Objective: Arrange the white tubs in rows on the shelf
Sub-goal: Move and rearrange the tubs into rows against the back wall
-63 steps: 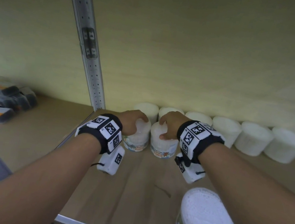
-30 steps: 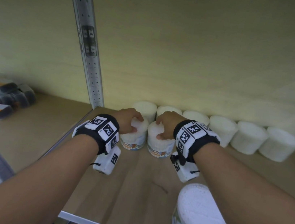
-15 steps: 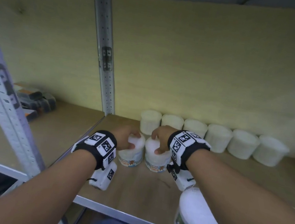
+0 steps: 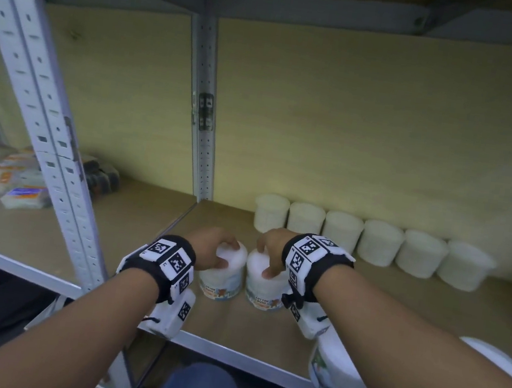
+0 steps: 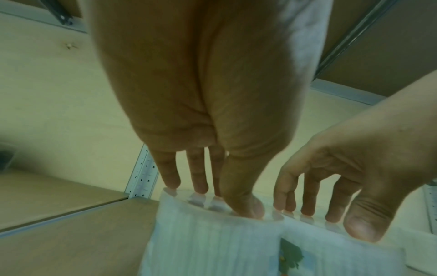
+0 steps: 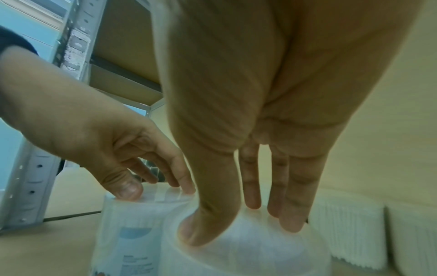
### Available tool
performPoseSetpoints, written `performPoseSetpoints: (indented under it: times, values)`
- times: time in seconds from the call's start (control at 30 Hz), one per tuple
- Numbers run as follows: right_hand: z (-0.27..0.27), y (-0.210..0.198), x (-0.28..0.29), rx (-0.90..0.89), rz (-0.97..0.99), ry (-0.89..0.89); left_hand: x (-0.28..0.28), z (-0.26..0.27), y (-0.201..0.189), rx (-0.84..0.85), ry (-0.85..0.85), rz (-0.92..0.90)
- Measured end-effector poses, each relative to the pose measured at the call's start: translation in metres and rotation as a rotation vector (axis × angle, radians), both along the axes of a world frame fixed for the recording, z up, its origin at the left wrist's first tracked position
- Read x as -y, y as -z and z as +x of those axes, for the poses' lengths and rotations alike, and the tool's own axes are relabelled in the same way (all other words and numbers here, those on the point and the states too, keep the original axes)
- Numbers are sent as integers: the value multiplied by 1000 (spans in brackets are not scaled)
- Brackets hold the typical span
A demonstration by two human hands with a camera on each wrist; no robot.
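Two white tubs with printed labels stand side by side on the wooden shelf point(image 4: 223, 324), in front of the left end of a back row of several white tubs point(image 4: 379, 244). My left hand point(image 4: 226, 254) grips the left tub point(image 4: 221, 279) from above, fingertips on the far rim of the lid and thumb on the near rim point(image 5: 220, 201). The right tub point(image 4: 262, 290) is held the same way by my right hand point(image 4: 263, 260), whose thumb and fingers press its lid point(image 6: 241, 224). Both tubs stand upright and almost touch each other.
Another labelled tub point(image 4: 334, 376) sits at the shelf's front edge under my right forearm. A perforated metal upright point(image 4: 204, 104) divides this bay from the left one, where packets point(image 4: 19, 180) and dark items point(image 4: 102, 175) lie. A second upright point(image 4: 32, 90) stands front left.
The head view has drawn back and risen, so more of the shelf frame shows. Both hands stay on the same two tubs, which look a little farther from the back row.
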State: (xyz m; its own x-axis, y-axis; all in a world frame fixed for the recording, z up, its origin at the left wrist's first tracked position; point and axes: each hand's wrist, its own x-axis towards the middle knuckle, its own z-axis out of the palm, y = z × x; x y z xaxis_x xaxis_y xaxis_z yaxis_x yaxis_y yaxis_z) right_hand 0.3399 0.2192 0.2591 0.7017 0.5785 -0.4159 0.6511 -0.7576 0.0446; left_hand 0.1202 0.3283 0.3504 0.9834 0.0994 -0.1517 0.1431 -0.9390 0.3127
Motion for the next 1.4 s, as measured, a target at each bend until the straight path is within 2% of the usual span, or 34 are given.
performPoseSetpoints:
  times: [0.03,0.07,0.17,0.33,0.63,0.93,1.17,1.4]
  values:
    - [-23,-18,5,9,-31,10,0,-3,1,-3,4,-5]
    - [-69,-54,16,45,-53,-19,-1,-7,1,-5,12,-10]
    - [-132,-97,32,105,-19,-79,0,-16,0,-9,44,-4]
    - [-178,-117,50,69,-23,-86,2,-33,2,2,74,10]
    - [-208,-124,79,-7,1,-69,20,-52,7,18,117,-11]
    - [-215,-124,110,-30,82,-21,36,-56,7,42,124,-47]
    - [-215,-134,155,-7,149,94,68,-54,6,223,122,-68]
    - [-218,-125,189,-74,119,145,94,-48,20,126,91,39]
